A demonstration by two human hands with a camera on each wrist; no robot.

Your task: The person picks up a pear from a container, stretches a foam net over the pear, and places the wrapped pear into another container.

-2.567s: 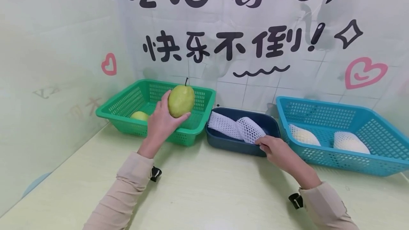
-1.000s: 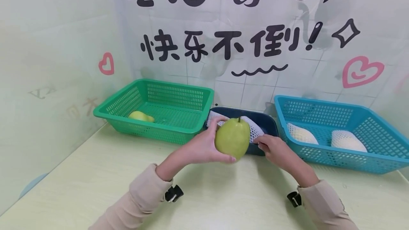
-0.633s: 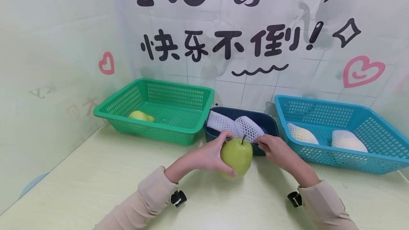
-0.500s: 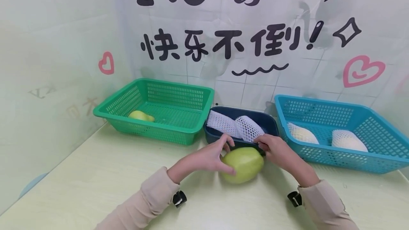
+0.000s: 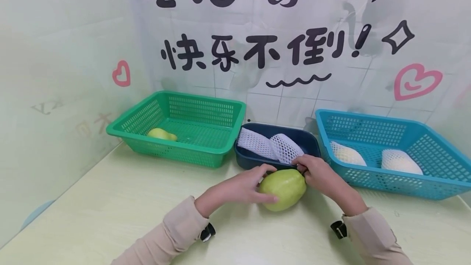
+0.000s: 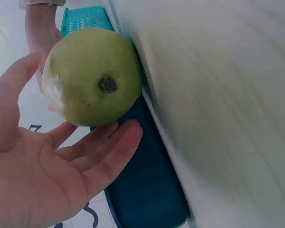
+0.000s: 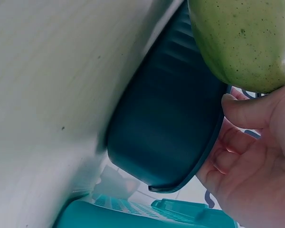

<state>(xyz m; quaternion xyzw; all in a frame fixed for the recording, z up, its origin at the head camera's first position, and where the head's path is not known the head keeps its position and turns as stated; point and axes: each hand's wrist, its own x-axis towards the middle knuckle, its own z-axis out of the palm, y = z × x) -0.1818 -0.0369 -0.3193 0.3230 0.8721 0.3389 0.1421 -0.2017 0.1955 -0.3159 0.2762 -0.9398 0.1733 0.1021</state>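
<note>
My left hand [image 5: 244, 185] holds a green pear [image 5: 284, 189] lying sideways, thumb on its near side and fingers behind it. Its blossom end faces the palm in the left wrist view, and its stem end points toward my right hand [image 5: 320, 175]. The pear is right in front of the dark blue tray [image 5: 254, 160] and covers part of its front wall. My right hand pinches the tray's front rim, with the thumb [image 7: 244, 111] outside and the fingers curled beyond the rim. Two white foam net sleeves [image 5: 257, 142] lie in the tray, one close to my right fingertips.
A green basket [image 5: 176, 150] at the left contains one pear [image 5: 161, 134]. At the right, a blue basket [image 5: 397, 183] contains two fruits in foam nets [image 5: 402, 162]. Both baskets flank the tray, and a printed wall sheet [image 5: 235, 52] stands behind.
My left hand has brought the pear from above the green basket rightward and down to the tray's front. The pear has tipped from upright onto its side. My right hand stays at the rim.
</note>
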